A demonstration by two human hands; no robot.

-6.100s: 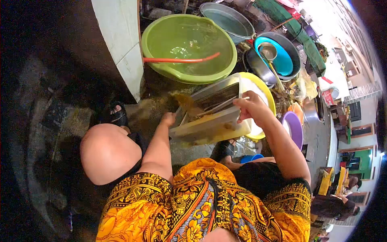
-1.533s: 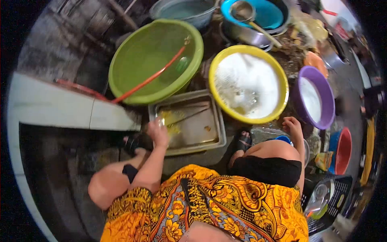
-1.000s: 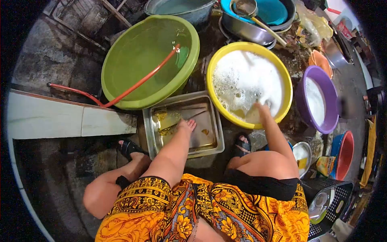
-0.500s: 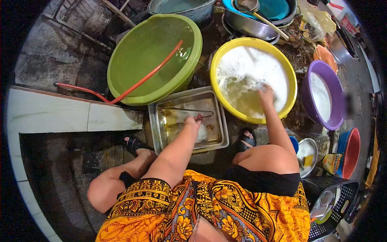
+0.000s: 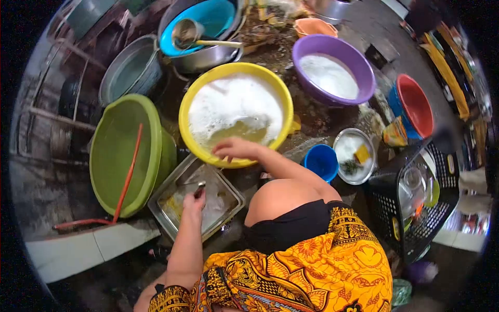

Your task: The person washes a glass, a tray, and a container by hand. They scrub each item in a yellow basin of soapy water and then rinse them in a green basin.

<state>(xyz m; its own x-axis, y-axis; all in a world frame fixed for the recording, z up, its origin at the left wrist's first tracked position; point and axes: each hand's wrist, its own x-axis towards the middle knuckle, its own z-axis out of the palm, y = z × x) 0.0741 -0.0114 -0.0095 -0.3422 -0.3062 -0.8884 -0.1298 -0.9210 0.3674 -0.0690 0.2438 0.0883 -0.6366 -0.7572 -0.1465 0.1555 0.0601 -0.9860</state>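
A yellow basin (image 5: pixel 185 117) of suds (image 5: pixel 236 99) sits under the right hand (image 5: pixel 234 149), its loosely spread, bent fingers over the near rim. A rectangular tray (image 5: pixel 226 185) lies below the left hand (image 5: pixel 194 200), whose fingers grip metal tongs (image 5: pixel 201 184).

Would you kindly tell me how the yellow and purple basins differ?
The yellow basin looks wider than the purple basin. White foam in the yellow basin parts over murky water; the purple basin's foam looks unbroken. The right hand is over the yellow basin; none is at the purple basin. Both are round.
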